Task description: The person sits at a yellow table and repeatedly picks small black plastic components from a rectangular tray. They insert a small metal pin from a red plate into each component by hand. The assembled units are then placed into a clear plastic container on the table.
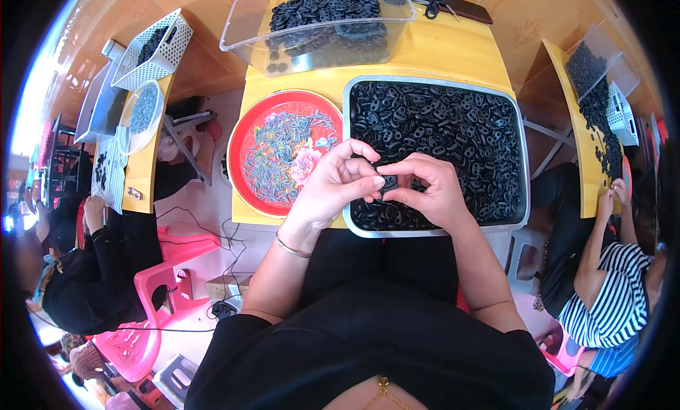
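Observation:
Above the near left part of the metal tray (525,162), my two hands meet at a small black plastic piece (389,183). My right hand (432,189) pinches it between thumb and index finger. Curled up against its left side is my left hand (333,187), thumb and fingertips pressed together; whatever they grip is too small to make out. Heaped black pieces (453,134) with two holes each fill the metal tray. To the left, a round red tray (241,137) with a flower pattern carries many small thin greyish pieces (273,155), perhaps springs or pins.
A clear plastic bin (248,38) of black pieces stands at the back of the yellow table (453,52). Scissors (432,8) lie behind it. People sit at side tables left (145,166) and right (582,176). A pink chair (152,282) and cables are lower left.

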### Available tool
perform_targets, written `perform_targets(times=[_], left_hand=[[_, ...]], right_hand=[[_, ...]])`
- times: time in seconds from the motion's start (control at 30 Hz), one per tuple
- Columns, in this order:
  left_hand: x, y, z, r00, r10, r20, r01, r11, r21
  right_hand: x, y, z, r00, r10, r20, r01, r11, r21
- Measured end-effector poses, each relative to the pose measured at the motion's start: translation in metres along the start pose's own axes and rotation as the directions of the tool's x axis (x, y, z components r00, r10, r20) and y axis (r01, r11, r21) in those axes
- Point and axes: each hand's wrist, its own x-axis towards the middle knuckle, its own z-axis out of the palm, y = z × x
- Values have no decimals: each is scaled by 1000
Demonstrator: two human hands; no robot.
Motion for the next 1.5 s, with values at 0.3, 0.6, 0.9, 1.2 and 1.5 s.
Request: perform_targets(times=[0.3,0.6,0.9,1.2,1.5], left_hand=[[0,1,1,1000,-4,5,4,1000,25],[1,-1,0,1000,-23,1,23,999,22],[1,-1,0,999,-43,-2,43,999,6],[1,0,1,999,-46,10,46,999,3],[1,0,0,998,-55,11,55,998,14]], right_hand=[[-2,4,3,999,-27,-33,27,1000,6],[-2,3,0,1000,10,-19,-10,1000,7],[-3,5,-1,999,42,-5,-42,997,64],[-3,6,-3,998,58,34,-60,995,78],[-3,8,-4,998,52,43,-55,995,86]])
